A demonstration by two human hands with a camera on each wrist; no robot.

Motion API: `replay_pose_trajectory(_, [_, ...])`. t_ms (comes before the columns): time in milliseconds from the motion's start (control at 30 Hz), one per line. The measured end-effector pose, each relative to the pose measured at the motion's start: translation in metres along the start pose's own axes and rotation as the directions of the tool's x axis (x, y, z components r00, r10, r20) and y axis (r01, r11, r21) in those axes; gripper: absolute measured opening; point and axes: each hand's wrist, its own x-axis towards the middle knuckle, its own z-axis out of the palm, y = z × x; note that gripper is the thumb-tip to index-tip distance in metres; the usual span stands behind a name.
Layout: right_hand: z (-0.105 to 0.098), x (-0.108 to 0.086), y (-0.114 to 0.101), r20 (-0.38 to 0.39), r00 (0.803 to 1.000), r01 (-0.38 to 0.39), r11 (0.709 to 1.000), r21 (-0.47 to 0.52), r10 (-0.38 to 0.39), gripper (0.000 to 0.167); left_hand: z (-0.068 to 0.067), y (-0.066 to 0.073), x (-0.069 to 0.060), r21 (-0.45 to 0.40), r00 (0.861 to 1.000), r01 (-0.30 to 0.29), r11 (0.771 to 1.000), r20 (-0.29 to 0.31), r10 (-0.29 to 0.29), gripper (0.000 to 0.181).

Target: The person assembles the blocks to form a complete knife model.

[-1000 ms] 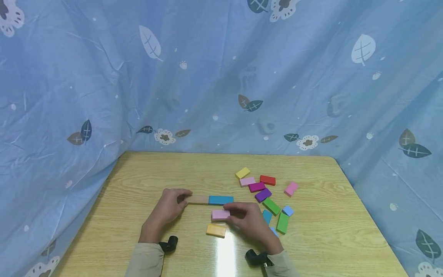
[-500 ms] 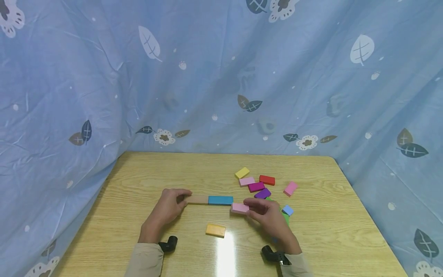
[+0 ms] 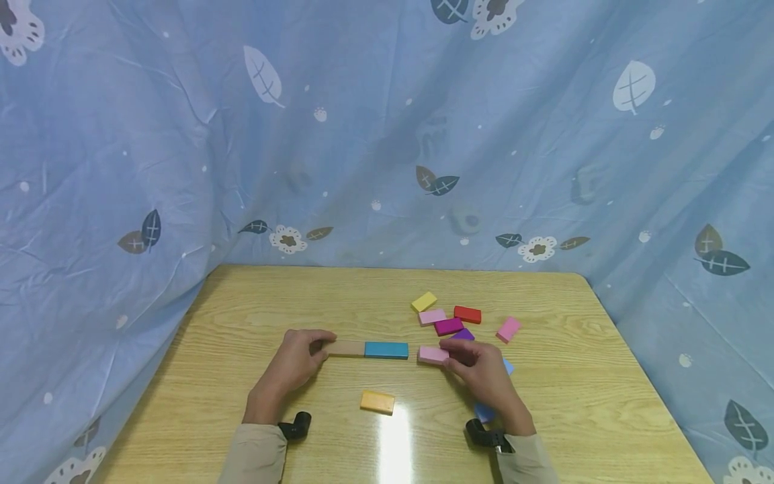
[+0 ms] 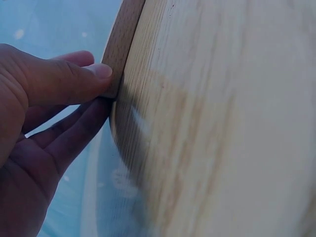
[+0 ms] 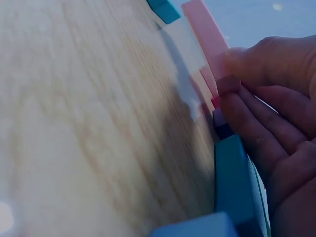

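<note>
My left hand [image 3: 295, 361] pinches the left end of a plain wooden block [image 3: 347, 348] between thumb and fingers; the left wrist view shows the thumb on the side of the wooden block [image 4: 122, 39]. A blue block [image 3: 386, 350] lies end to end with it on the right. My right hand [image 3: 482, 371] pinches a light pink block [image 3: 432, 355] by its right end. A small gap separates that pink block from the blue one. In the right wrist view the pink block [image 5: 206, 37] appears raised off the wood, with a teal block [image 5: 164, 11] beyond it.
An orange block [image 3: 377, 402] lies nearer me on the wooden table [image 3: 272, 302]. Behind the right hand are yellow [image 3: 424, 302], red [image 3: 467, 314], magenta [image 3: 449, 327] and several other blocks. A pink block [image 3: 508, 329] lies farther right. A patterned blue cloth [image 3: 363, 134] hangs around the table.
My right hand has carried the light pink block right and away from me, from in front of the blue block to beyond its right end. My left hand has stayed in place.
</note>
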Motion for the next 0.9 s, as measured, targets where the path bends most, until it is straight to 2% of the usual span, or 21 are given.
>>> replay_pose_trajectory(333, [0.008,0.009,-0.008,0.002,1.0,0.015,0.992,-0.125,-0.014,0.035,0.001,0.0,0.0,-0.016,1.0,0.005,1.0,0.0,-0.005,0.034])
replay_pose_trajectory(633, [0.016,0.014,-0.011,-0.01,1.0,-0.01,0.968,-0.252,0.008,0.037,0.001,0.0,0.0,-0.026,1.0,0.014,1.0,-0.004,-0.014,0.034])
replay_pose_trajectory(900, [0.021,0.017,-0.011,-0.003,1.0,-0.009,0.962,-0.273,0.008,0.037,0.001,0.002,0.0,-0.028,1.0,0.028,0.999,-0.002,-0.028,0.034])
